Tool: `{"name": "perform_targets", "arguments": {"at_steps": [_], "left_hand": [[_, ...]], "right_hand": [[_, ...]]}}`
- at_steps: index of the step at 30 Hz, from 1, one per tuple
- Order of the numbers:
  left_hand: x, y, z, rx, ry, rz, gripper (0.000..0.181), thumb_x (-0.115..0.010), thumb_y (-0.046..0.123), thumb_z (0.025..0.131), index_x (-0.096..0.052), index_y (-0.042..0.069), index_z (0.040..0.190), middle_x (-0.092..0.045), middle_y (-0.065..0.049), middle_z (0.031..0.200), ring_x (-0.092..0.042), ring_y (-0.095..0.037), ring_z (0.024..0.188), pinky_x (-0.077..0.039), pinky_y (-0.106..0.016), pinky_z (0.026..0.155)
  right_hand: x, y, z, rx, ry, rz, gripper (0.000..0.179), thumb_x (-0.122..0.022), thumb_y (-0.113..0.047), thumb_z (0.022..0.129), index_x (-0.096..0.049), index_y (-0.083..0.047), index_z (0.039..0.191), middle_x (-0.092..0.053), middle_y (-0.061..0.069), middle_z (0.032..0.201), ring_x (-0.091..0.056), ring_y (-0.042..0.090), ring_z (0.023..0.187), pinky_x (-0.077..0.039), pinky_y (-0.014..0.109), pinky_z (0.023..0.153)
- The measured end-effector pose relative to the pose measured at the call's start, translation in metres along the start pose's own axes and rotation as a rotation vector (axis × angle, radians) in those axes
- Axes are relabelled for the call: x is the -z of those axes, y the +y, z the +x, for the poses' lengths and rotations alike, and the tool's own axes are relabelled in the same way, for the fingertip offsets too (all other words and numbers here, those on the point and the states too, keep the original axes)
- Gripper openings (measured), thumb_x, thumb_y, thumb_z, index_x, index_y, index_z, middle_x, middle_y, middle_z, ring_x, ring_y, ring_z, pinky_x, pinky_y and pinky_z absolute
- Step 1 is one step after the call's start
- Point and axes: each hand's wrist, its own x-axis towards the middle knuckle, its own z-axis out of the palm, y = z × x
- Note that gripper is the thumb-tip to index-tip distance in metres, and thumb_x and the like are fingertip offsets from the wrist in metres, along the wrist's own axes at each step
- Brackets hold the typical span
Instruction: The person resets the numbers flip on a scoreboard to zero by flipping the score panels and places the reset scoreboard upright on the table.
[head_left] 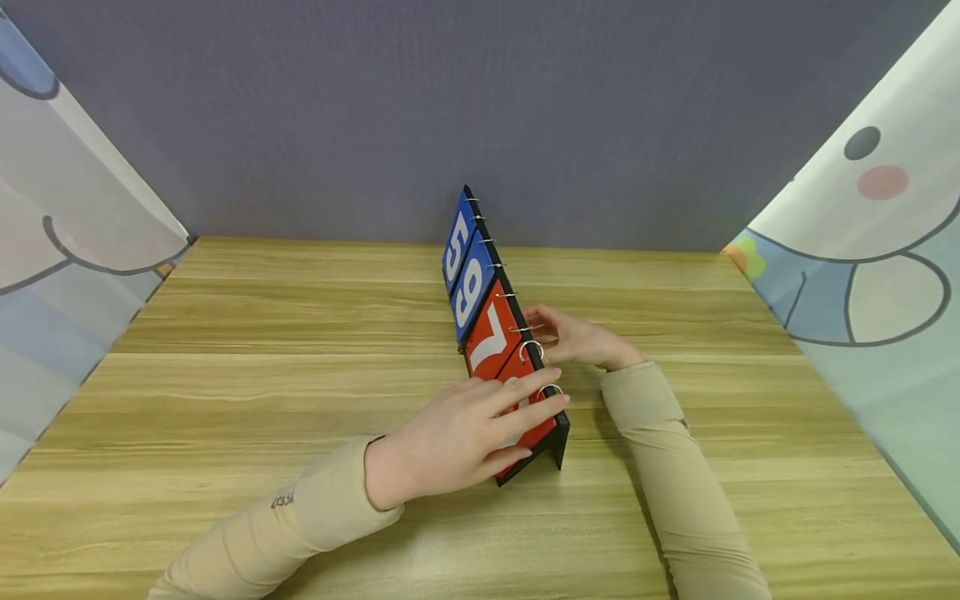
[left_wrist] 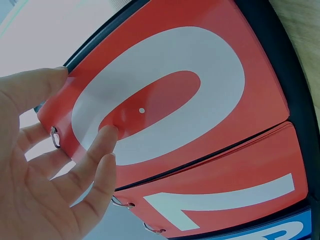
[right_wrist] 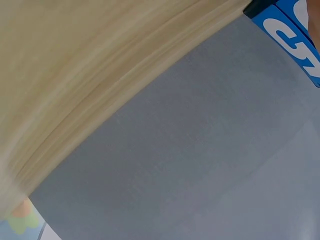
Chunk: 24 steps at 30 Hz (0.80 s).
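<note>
A flip scoreboard stands end-on on the table, with blue and red number cards hung on metal rings along its black top edge. My left hand lies over the near red card, which bears a white 0. Its fingers are spread, with fingertips at the card's face and ringed edge. The thumb is at the board's near end in the left wrist view. Behind the board, my right hand has loosely bent fingers close to its back, partly hidden by it. The far blue card shows in the right wrist view.
The board rests on a wood-grain table. A grey panel rises along the back. Cartoon-printed sheets slope up at both sides.
</note>
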Motion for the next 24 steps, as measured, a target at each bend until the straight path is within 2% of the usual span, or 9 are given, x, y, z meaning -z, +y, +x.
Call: {"name": "perform_targets", "arguments": {"at_steps": [4,8,11,14,20,24], "left_hand": [[0.0,0.0,0.0,0.003,-0.003,0.0,0.06,-0.071,0.026,0.085,-0.047,0.015,0.139,-0.044,-0.005,0.145,-0.058,-0.011,0.107,-0.049,-0.031,0.082],[0.0,0.0,0.0,0.002,-0.002,0.001,0.061,-0.07,0.026,0.085,-0.046,0.016,0.14,-0.043,-0.004,0.145,-0.057,-0.011,0.106,-0.049,-0.03,0.082],[0.0,0.001,0.0,0.002,0.001,0.0,0.061,-0.07,0.026,0.085,-0.045,0.016,0.14,-0.043,-0.005,0.146,-0.057,-0.01,0.105,-0.049,-0.03,0.082],[0.0,0.0,0.0,0.003,0.004,0.003,0.061,-0.071,0.026,0.085,-0.046,0.016,0.139,-0.044,-0.006,0.144,-0.058,-0.01,0.102,-0.049,-0.031,0.082],[-0.001,0.0,0.0,-0.001,0.002,0.011,0.059,-0.07,0.026,0.085,-0.047,0.016,0.139,-0.046,-0.005,0.142,-0.057,-0.011,0.097,-0.049,-0.03,0.078],[0.0,0.0,0.0,-0.002,0.005,0.012,0.059,-0.07,0.027,0.085,-0.047,0.016,0.139,-0.046,-0.006,0.142,-0.058,-0.011,0.096,-0.049,-0.03,0.077]], "right_hand": [[0.001,0.001,-0.001,0.002,0.034,-0.018,0.054,-0.072,-0.017,0.084,-0.039,0.004,0.121,-0.044,0.024,0.13,-0.038,0.041,0.129,-0.03,0.053,0.109],[0.005,0.002,-0.005,-0.022,0.069,-0.075,0.037,-0.069,-0.009,0.085,-0.043,0.002,0.108,-0.054,0.015,0.11,-0.052,0.029,0.113,-0.043,0.041,0.098],[0.009,0.004,-0.008,-0.056,0.096,-0.119,0.03,-0.066,-0.008,0.087,-0.045,0.001,0.105,-0.055,0.008,0.097,-0.055,0.019,0.095,-0.046,0.029,0.083],[0.013,0.006,-0.01,-0.071,0.154,-0.142,0.025,-0.066,-0.005,0.087,-0.049,0.004,0.102,-0.055,0.007,0.09,-0.053,0.015,0.083,-0.046,0.024,0.073],[0.02,0.006,-0.015,-0.095,0.348,-0.195,0.023,-0.069,-0.006,0.084,-0.055,0.002,0.1,-0.056,0.007,0.09,-0.052,0.016,0.084,-0.044,0.023,0.07],[0.023,0.005,-0.017,-0.116,0.421,-0.2,0.019,-0.07,-0.007,0.083,-0.056,0.0,0.093,-0.054,0.003,0.083,-0.051,0.014,0.077,-0.041,0.022,0.064]]}}
